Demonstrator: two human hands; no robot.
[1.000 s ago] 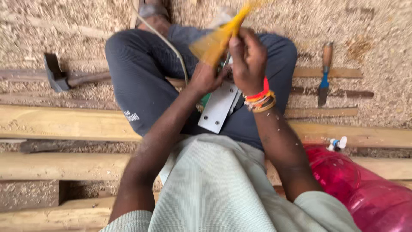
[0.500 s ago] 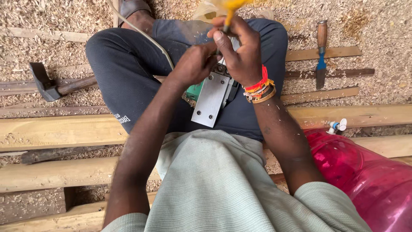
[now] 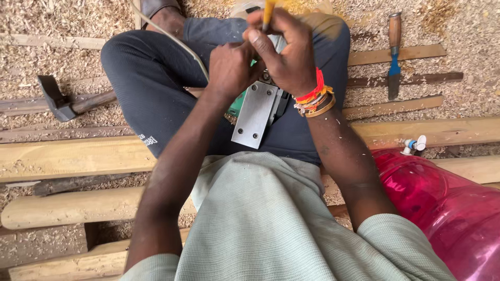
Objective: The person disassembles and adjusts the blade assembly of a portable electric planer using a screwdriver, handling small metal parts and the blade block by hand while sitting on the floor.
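On the person's lap, across the dark trousers, lies one power planer point(image 3: 258, 112), its grey metal sole plate turned up and its long axis running from the belly away toward the knees, tilted a little to the right. Both hands meet at its far end, well above the plate. The right hand point(image 3: 286, 52) is closed around one yellow-handled tool point(image 3: 269, 9), whose shaft points down to the planer; its tip is hidden behind the fingers. The left hand point(image 3: 232, 67) is curled on the planer's body just left of that spot, touching the right hand; I cannot tell what, if anything, it pinches. Both hands are equally near the work. One pale cord point(image 3: 172, 39) runs from the planer over the left thigh. On the shavings beyond lie one hammer point(image 3: 65, 101) to the left and one chisel point(image 3: 394, 54) to the right, both well apart from the hands. One red jug point(image 3: 442, 203) sits beside the right elbow.
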